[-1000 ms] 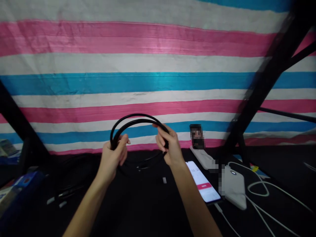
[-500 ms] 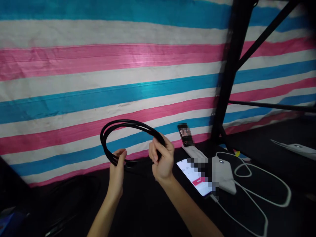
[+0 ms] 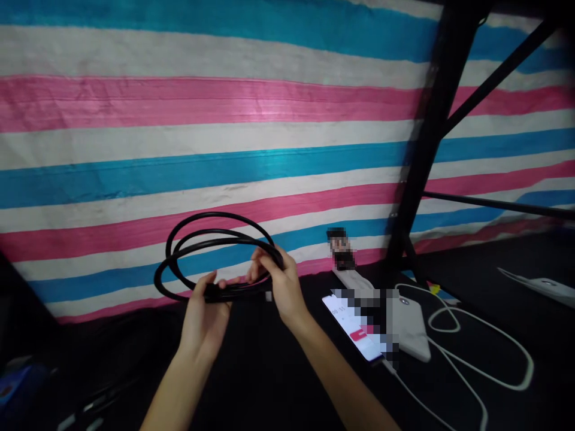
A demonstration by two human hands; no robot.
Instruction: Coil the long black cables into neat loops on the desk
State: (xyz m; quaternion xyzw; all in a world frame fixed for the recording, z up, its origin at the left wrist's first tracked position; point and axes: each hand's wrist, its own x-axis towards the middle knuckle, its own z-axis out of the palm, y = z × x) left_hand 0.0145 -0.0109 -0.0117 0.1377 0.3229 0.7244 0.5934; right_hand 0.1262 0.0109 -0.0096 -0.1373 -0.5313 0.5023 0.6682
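A black cable (image 3: 233, 240), wound into several loops, is held up in front of me by both hands. At the lower left of the coil, my left hand (image 3: 204, 320) is closed around the strands, thumb on top. My right hand (image 3: 285, 284) grips the right side of the loops, with its fingertips curled inward. A cable end with a pale metal connector (image 3: 268, 296) juts out to the right below the coil, between the hands. The loops are spread apart on the left side.
On the black surface to the right lie a lit phone (image 3: 348, 326), a white power bank (image 3: 409, 329) and a looping white cord (image 3: 503, 341). Behind them stands a black metal post (image 3: 420, 161) before a striped sheet (image 3: 179, 108). A blue box (image 3: 20, 386) sits at lower left, near dark cables.
The coil has loosened, its loops fanning out toward the left. Both hands have shifted slightly left, their fingers nearer each other, and the connector end now shows. The view has tilted slightly.
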